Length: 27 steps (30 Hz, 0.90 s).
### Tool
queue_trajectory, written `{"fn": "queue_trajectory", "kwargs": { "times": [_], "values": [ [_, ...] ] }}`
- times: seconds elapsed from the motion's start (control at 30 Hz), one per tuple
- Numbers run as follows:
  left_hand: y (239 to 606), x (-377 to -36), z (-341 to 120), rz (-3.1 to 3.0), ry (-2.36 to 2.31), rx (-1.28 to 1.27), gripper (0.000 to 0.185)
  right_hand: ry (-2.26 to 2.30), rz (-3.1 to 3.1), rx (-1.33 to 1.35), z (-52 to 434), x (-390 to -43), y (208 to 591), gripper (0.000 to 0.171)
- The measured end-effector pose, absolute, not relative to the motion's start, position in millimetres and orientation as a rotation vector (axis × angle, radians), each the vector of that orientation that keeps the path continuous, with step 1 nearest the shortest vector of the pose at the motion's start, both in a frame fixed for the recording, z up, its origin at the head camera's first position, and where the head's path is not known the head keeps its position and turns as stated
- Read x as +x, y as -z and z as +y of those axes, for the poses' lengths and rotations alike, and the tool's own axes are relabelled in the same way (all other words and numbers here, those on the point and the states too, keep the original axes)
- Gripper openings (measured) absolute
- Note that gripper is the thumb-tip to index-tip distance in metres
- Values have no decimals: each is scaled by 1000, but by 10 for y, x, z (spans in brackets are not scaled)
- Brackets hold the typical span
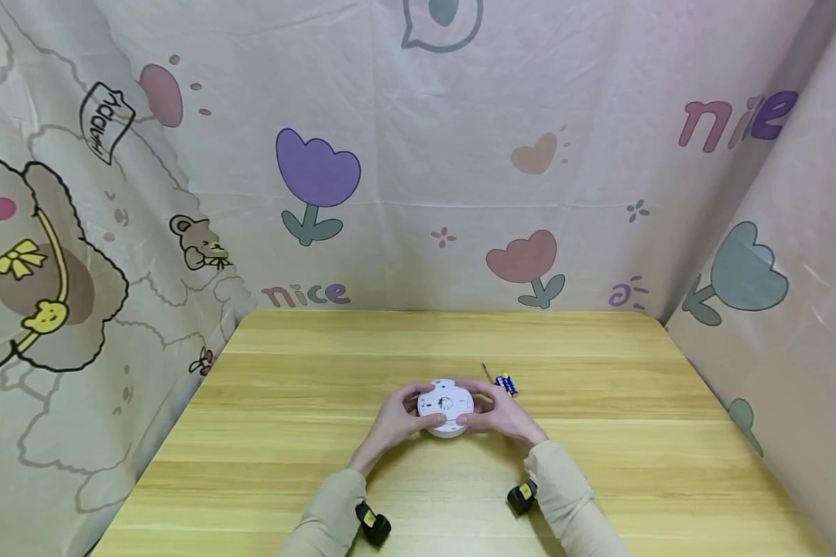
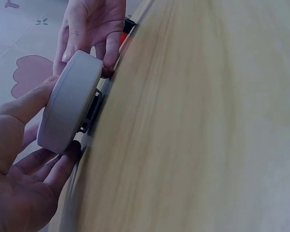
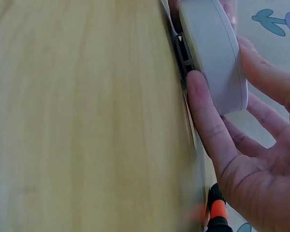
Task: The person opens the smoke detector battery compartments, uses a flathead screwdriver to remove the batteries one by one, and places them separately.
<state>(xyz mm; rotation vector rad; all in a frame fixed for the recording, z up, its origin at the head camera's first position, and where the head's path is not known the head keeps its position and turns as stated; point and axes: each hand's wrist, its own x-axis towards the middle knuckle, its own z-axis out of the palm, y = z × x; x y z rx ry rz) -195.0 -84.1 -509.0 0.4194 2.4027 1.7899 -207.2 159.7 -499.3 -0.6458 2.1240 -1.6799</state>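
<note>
Between both hands is a round white disc-shaped device (image 1: pixel 446 425), with small printed marks and a centre emblem on its upper face. My left hand (image 1: pixel 399 418) grips its left side, thumb on the near edge of the face. On the right side my right hand (image 1: pixel 498 410) grips it in the same way. In the left wrist view the thick white side wall (image 2: pixel 70 104) shows between the hands. A dark slotted part (image 3: pixel 184 52) shows below the disc in the right wrist view; whether it is attached cannot be told.
Just beyond my right hand lie a small blue packet (image 1: pixel 506 385) and a thin dark stick-like item (image 1: pixel 486 372). The right wrist view shows a black-and-orange handle (image 3: pixel 218 209) near that hand. A printed curtain (image 1: pixel 418 155) surrounds the wooden table (image 1: pixel 286 402).
</note>
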Motion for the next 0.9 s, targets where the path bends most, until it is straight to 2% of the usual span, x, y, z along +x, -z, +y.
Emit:
{"fn": "queue_trajectory", "kwargs": {
  "times": [0.33, 0.9],
  "values": [
    [5088, -1965, -835, 2432, -1782, 456, 60, 1755, 1987, -539, 1602, -2080, 5013, 77],
    [5093, -1996, -830, 2485, -1750, 426, 58, 1783, 2014, -541, 1599, -2096, 5056, 74]
  ]
}}
